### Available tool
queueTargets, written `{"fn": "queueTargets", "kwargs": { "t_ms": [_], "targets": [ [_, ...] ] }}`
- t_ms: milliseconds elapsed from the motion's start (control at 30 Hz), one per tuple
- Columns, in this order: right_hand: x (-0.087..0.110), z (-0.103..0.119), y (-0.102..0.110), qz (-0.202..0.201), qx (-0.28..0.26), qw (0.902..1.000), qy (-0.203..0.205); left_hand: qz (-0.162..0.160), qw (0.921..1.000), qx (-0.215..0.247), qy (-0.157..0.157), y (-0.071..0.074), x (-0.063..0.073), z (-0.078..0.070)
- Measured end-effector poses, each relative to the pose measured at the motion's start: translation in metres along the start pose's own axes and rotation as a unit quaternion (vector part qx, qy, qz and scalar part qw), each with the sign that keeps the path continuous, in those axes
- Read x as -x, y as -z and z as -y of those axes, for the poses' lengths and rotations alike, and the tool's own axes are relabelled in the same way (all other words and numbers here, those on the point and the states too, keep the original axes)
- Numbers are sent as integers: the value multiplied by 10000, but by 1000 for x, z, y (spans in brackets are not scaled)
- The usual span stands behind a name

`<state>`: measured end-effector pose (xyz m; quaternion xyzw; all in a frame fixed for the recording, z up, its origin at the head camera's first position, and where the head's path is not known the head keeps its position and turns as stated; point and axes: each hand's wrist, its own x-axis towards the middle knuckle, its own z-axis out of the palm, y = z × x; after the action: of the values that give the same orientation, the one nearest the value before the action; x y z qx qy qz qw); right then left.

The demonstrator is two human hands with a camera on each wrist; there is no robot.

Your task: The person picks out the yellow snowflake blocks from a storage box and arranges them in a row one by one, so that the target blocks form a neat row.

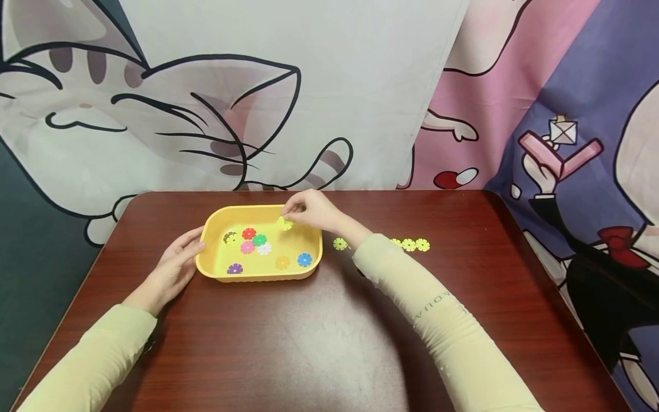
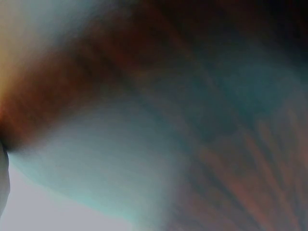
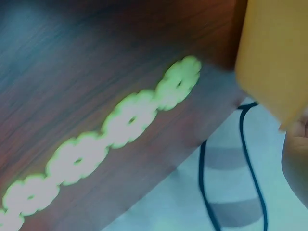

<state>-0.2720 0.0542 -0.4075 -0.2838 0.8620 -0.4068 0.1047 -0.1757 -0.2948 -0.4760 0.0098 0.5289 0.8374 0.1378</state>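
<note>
A yellow plastic tray sits on the table with several flower-shaped snowflake discs in it, among them a red disc, a green disc, a blue disc and a purple disc. My left hand holds the tray's left end, thumb at the rim; its other fingers are partly hidden. Over the tray's back right part, my right hand pinches a yellow snowflake disc between thumb and fingers. The left wrist view is too blurred to show the hold.
Right of the tray, a row of yellow snowflake discs lies on the brown table, partly covered by my right forearm in the head view. A cartoon-printed cloth hangs behind the table's back edge.
</note>
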Motion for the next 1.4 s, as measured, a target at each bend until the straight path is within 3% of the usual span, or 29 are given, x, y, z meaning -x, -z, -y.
{"fn": "queueTargets", "kwargs": {
  "t_ms": [533, 1067, 1400],
  "targets": [
    [34, -40, 57, -579, -294, 9967, -482, 77, 9999, 93, -67, 0, 0, -1],
    [102, -94, 105, -1147, -289, 9852, -1242, 37, 10000, 86, -7, 0, 1, -2],
    [147, -119, 132, -1572, -454, 9753, -1481, -26, 9999, 62, 84, 1, 1, -2]
  ]
}}
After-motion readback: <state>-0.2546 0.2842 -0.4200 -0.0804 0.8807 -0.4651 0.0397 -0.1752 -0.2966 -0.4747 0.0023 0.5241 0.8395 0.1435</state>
